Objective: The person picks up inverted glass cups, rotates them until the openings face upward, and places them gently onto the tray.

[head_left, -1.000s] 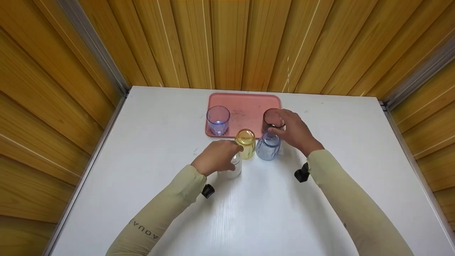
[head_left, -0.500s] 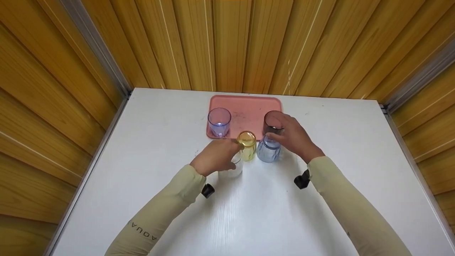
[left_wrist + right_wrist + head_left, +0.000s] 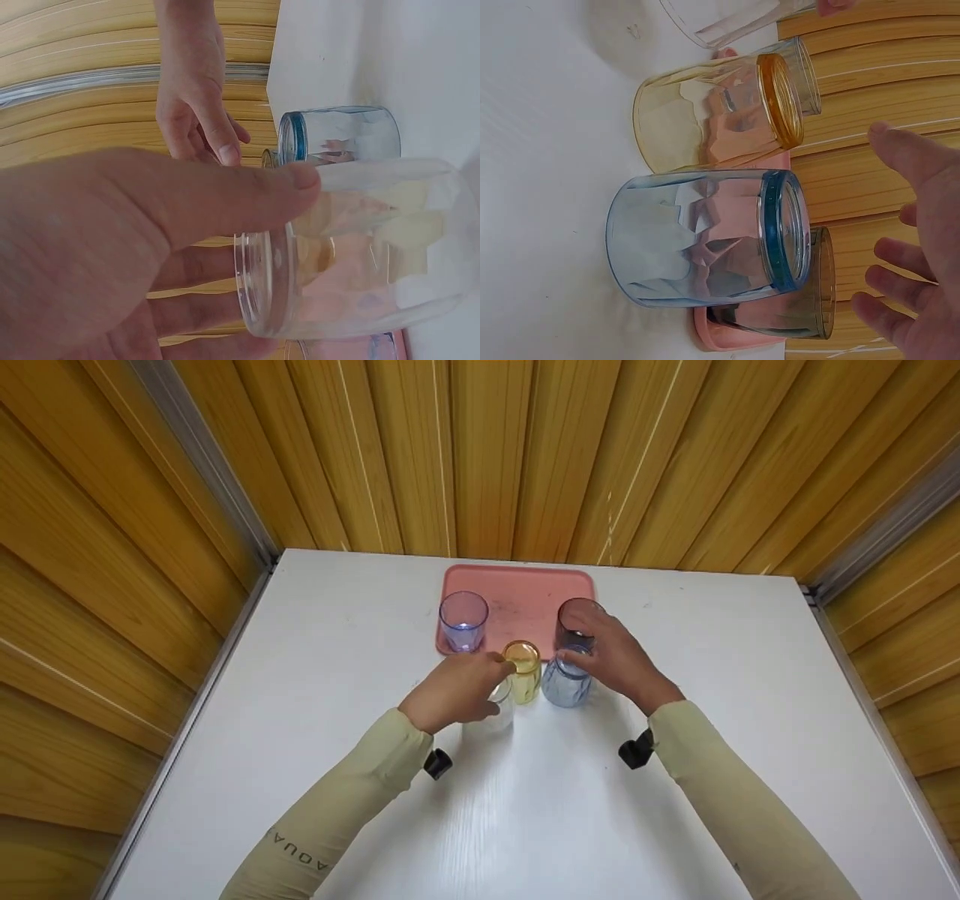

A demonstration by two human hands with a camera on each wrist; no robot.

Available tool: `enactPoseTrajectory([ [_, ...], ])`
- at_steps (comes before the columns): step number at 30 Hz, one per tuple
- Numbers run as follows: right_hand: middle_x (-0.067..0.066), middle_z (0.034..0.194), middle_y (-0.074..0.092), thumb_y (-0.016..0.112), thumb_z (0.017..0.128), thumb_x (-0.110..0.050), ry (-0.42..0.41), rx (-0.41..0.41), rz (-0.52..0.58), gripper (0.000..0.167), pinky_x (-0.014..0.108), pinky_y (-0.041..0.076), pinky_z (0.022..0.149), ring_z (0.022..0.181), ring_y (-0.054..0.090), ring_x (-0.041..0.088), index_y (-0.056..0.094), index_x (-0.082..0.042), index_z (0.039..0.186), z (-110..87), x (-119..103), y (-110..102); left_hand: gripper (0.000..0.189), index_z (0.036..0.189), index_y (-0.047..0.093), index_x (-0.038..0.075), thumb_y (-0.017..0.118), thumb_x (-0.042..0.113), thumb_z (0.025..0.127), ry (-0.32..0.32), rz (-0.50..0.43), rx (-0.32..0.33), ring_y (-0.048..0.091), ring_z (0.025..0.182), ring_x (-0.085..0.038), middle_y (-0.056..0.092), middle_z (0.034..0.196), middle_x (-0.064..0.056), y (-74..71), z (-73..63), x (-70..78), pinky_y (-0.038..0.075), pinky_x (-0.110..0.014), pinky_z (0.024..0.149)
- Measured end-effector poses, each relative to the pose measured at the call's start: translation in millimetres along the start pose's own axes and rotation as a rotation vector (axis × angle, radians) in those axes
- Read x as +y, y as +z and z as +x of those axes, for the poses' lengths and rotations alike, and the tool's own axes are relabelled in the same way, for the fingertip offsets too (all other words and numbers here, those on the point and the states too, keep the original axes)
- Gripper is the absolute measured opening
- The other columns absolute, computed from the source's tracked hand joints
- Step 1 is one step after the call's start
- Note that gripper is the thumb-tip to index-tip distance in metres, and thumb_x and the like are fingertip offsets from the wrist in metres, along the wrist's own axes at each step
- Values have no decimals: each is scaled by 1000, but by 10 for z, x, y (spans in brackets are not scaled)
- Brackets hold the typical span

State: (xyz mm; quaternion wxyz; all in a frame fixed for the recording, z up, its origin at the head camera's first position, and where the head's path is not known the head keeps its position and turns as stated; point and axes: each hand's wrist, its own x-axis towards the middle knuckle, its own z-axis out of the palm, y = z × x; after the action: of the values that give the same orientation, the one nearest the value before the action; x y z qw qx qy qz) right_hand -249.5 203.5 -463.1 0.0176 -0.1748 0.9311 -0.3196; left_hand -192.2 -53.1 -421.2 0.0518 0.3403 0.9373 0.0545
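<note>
My left hand [image 3: 456, 690] is at an upside-down clear glass [image 3: 367, 255]. In the left wrist view the thumb [image 3: 270, 191] lies along its near side and the other fingers reach behind its base, pinching it. My right hand [image 3: 621, 656] hovers over an upside-down blue glass [image 3: 705, 240], fingers spread and, in the right wrist view, apart from it. Between these two glasses an upside-down yellow glass [image 3: 524, 682] stands on the table. Behind the blue glass a dark smoky glass [image 3: 810, 300] stands upright, partly covered by my right fingers in the head view.
A pink tray [image 3: 517, 585] lies at the back of the white table [image 3: 360, 660]. An upright purple glass [image 3: 463, 622] stands on its front left corner, the smoky glass on its front right. Wood-patterned walls [image 3: 487, 465] rise behind and at both sides.
My right hand has come down and slightly forward from the smoky glass's rim to over the blue glass. The left hand has stayed at the clear glass. The head view has tilted slightly.
</note>
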Motion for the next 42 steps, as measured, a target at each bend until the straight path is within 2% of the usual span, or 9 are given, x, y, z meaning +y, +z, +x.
enactPoseTrajectory([
  [5,2,152,39,73,83,-42,51,-22,11,73,49,34,114,142,34,25,40,-27,147,-42,-40,21,50,119,62,10,83,24,76,4,-5,2,67,88,-20,68,108,-7,-15,-8,12,58,-35,82],
  [10,0,151,40,74,83,-41,93,-58,51,72,54,35,112,140,37,26,38,-32,146,-82,-94,49,51,123,61,11,81,25,78,-9,-25,-7,67,90,-21,67,111,-7,-31,-12,22,58,-35,85],
  [20,-3,152,38,75,79,-50,139,-146,54,79,58,34,112,142,34,27,35,-38,146,-136,-141,111,52,126,60,13,79,26,80,-35,-49,-5,67,92,-21,66,113,-6,-70,-2,48,58,-35,83],
  [23,-3,153,37,75,78,-50,139,-157,63,80,58,32,112,143,32,27,36,-36,146,-147,-152,114,52,126,59,13,78,28,81,-38,-57,-2,67,93,-21,66,114,-5,-78,3,58,58,-36,83],
  [30,-5,151,39,76,74,-55,137,-178,78,82,56,30,114,143,31,25,40,-32,144,-174,-154,156,44,122,59,13,73,31,85,-1,-33,58,67,94,-21,66,114,-5,-86,-7,47,57,-38,82],
  [35,-4,151,40,77,71,-57,148,-180,78,84,57,31,114,142,33,26,42,-32,143,-190,-143,186,49,130,55,14,71,31,87,-11,-80,65,68,99,-22,64,122,-5,-105,-1,60,57,-39,88],
  [42,-4,148,45,79,66,-60,99,-182,83,91,54,32,114,138,39,24,44,-27,143,-223,-143,221,48,129,55,13,69,33,88,-9,-74,74,69,89,-21,64,122,-5,-125,0,72,58,-37,83],
])
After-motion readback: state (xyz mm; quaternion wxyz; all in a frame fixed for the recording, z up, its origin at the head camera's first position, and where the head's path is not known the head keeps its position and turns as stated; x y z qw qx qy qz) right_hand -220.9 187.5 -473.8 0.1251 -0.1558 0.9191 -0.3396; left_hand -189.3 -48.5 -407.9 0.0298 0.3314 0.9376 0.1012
